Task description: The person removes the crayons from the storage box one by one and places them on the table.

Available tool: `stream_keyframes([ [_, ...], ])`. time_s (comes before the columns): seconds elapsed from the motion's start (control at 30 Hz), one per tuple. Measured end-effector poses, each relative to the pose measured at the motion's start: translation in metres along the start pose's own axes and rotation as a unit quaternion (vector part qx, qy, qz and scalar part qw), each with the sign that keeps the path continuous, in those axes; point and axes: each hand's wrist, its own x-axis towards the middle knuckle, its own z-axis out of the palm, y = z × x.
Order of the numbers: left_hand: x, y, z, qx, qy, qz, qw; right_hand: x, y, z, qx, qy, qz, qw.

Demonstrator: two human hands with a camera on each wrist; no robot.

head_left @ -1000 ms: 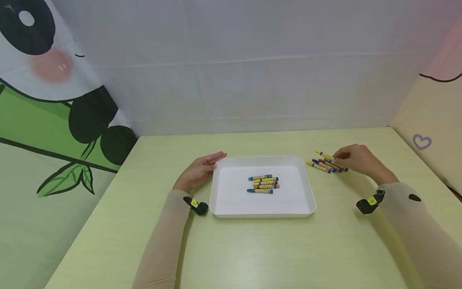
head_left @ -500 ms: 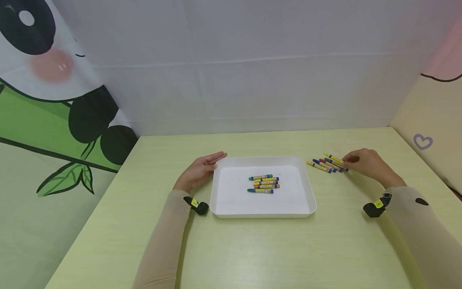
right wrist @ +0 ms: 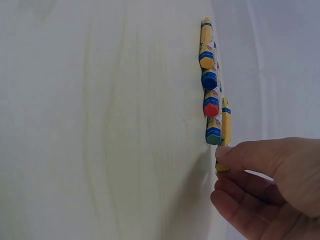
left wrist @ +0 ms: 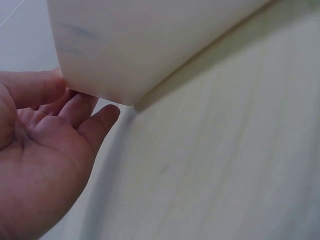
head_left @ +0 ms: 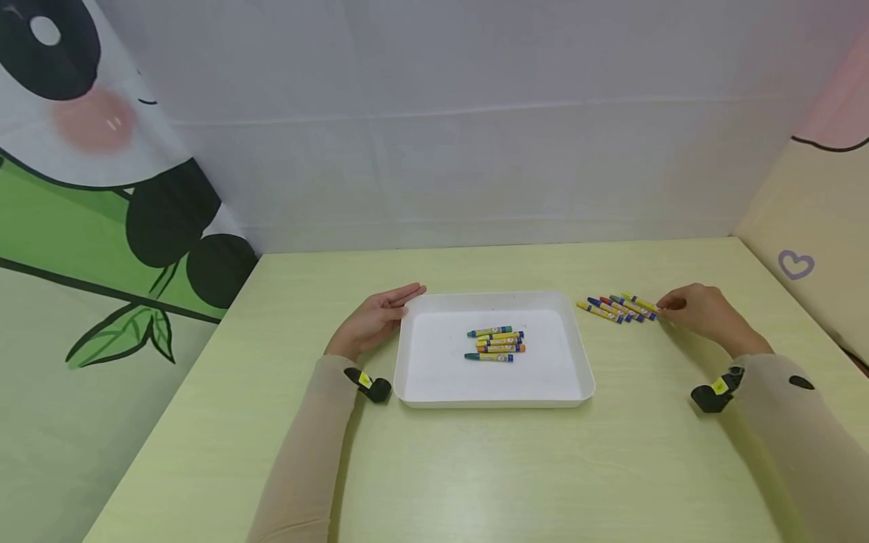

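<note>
At the far left corner of a white tray [head_left: 434, 381], my left hand [head_left: 366, 326] holds the rim, thumb at the edge and fingers behind the corner; the left wrist view shows the thumb [left wrist: 47, 87] at the tray's wall. My right hand [head_left: 702, 311] pinches the rear end of a yellow crayon [head_left: 638, 302] between thumb and fingertips. That crayon lies along the right end of a slanted row: a yellow-orange crayon [head_left: 600, 313], a blue crayon [right wrist: 209, 79], a red crayon [right wrist: 211, 107] and a green crayon [right wrist: 214, 132].
Several crayons in yellow wrappers lie in the tray's middle, among them an orange crayon [head_left: 501, 348] and a dark green crayon [head_left: 489, 357]. The pale table [head_left: 516, 475] meets a white cloth wall [head_left: 475, 173] at the back and printed panels at both sides.
My right hand has moved right and slightly nearer me, bringing the yellow crayon from above the row to its right end. The left hand and tray have stayed put.
</note>
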Motion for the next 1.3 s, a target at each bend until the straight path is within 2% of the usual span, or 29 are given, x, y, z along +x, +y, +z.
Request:
stream_keyframes([
  [0.3, 0.000, 0.000, -0.001, -0.002, 0.001, 0.000, 1.0000, 0.000, 0.006, 0.002, 0.000, -0.006, 0.003, 1.000],
  [0.77, 0.000, 0.001, 0.000, -0.008, 0.003, -0.004, 1.0000, -0.001, 0.003, 0.000, 0.004, -0.012, 0.004, 1.000],
  [0.97, -0.001, 0.002, 0.001, -0.005, 0.005, -0.008, 0.9999, -0.002, -0.006, -0.003, 0.008, -0.001, -0.003, 1.000],
  [1.3, -0.003, 0.004, 0.002, -0.007, 0.002, -0.006, 1.0000, 0.000, -0.037, -0.009, 0.026, 0.000, -0.027, 0.999],
])
